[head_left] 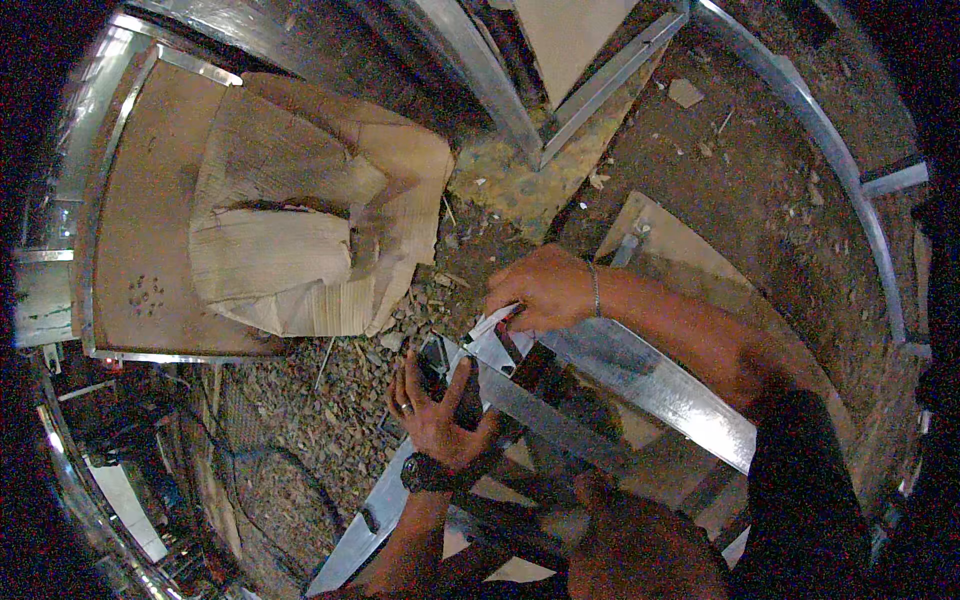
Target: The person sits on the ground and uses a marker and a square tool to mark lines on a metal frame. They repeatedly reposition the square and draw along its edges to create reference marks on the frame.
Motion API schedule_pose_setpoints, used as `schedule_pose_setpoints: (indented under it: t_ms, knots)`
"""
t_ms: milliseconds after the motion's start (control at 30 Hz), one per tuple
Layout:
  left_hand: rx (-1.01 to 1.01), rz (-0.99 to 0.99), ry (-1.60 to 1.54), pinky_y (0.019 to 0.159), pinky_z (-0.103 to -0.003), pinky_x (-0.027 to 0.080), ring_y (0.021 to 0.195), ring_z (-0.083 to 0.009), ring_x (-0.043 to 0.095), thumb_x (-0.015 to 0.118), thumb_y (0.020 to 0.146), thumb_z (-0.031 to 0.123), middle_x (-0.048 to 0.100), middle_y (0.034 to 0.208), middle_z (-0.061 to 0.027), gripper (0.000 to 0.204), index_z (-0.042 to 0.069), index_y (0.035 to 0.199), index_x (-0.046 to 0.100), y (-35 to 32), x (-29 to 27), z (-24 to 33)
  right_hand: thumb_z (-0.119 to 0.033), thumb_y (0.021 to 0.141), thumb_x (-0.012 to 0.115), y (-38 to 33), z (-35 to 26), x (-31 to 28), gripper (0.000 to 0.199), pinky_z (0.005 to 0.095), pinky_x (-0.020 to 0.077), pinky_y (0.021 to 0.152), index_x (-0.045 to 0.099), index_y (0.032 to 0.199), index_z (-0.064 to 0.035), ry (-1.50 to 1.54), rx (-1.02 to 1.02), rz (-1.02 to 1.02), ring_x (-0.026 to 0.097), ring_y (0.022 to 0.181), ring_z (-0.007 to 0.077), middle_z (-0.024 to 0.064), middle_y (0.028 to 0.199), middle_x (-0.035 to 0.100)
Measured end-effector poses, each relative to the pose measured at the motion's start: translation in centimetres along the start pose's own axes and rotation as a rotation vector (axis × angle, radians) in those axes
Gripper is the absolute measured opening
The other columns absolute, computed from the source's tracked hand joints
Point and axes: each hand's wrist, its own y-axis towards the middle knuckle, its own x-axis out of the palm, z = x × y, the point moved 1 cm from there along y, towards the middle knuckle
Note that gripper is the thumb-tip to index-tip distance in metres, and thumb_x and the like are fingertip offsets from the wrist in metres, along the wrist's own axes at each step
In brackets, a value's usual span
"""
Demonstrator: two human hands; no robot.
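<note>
Dark sleeve (805, 490) sits nearest, at four o'clock. Left hand (437, 425), at seven o'clock, wears a black wristwatch (427, 472); its fingers are spread over the corner of a silver metal frame (708, 415), at centre. Right hand (545, 288), toward three o'clock, has fingers curled at that corner; grip cannot be told. Beyond, torn cardboard (285, 255) lies at ten o'clock.

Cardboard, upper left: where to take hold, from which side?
Probably the right edge, coming from the right: the cardboard is thin and uncovered there, and that edge faces the hands' side. I'd avoid its middle, where a tear gapes and might spread.
</note>
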Motion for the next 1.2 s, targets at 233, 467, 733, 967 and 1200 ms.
schedule_pose_setpoints:
  t_ms: [233, 467, 733, 967, 1200]
  knots:
    - [0.008, -0.010, 0.060, 0.122, -0.068, 0.019, 0.151, -0.0508, 0.030, 0.087, 0.067, 0.054, 0.029, 0.168, -0.0269, 0.078, 0.038, 0.141, 0.068, 0.3, -0.6, 0.7, -0.032, 0.084, 0.077, -0.1, 0.5, 1.0, 0.033, 0.0489, 0.0572, 0.080, 0.077, 0.116, -0.0224, -0.040, -0.070, 0.088, 0.072, 0.101, 0.0338, 0.0057, 0.102, 0.072]
    - [-0.024, -0.049, 0.099, 0.122, -0.069, 0.018, 0.152, -0.0508, 0.028, 0.084, 0.071, 0.055, 0.025, 0.170, -0.0267, 0.080, 0.040, 0.146, 0.064, 0.2, -0.7, 0.9, -0.028, 0.082, 0.075, -0.4, -0.2, 0.7, 0.034, 0.0519, 0.0584, 0.082, 0.077, 0.115, -0.0231, -0.029, 0.014, 0.018, 0.072, 0.103, 0.0365, 0.0097, 0.109, 0.073]
    - [-0.024, -0.043, 0.076, 0.123, -0.067, 0.018, 0.153, -0.0512, 0.029, 0.083, 0.073, 0.057, 0.026, 0.170, -0.0273, 0.079, 0.042, 0.148, 0.062, 0.0, -1.0, 0.9, -0.030, 0.083, 0.078, -0.4, -1.2, 0.2, 0.035, 0.0512, 0.0580, 0.083, 0.076, 0.117, -0.0191, -0.024, 0.013, -0.009, 0.072, 0.103, 0.0358, 0.0117, 0.107, 0.072]
    - [-0.017, -0.021, 0.046, 0.124, -0.067, 0.018, 0.153, -0.0508, 0.029, 0.084, 0.073, 0.057, 0.028, 0.169, -0.0274, 0.079, 0.042, 0.147, 0.063, 0.0, -0.7, 0.5, -0.033, 0.086, 0.079, -0.6, -1.2, 0.1, 0.037, 0.0521, 0.0571, 0.085, 0.075, 0.119, -0.0161, 0.035, -0.012, 0.023, 0.071, 0.103, 0.0384, 0.0133, 0.106, 0.072]
    - [0.006, -0.020, 0.115, 0.123, -0.067, 0.020, 0.152, -0.0502, 0.031, 0.084, 0.071, 0.057, 0.030, 0.169, -0.0258, 0.079, 0.040, 0.146, 0.064, 0.5, -0.6, 0.9, -0.025, 0.089, 0.078, -1.1, 1.6, 1.3, 0.029, 0.0498, 0.0559, 0.082, 0.073, 0.113, -0.0091, 0.112, 0.108, 0.205, 0.070, 0.097, 0.0391, 0.0147, 0.104, 0.070]
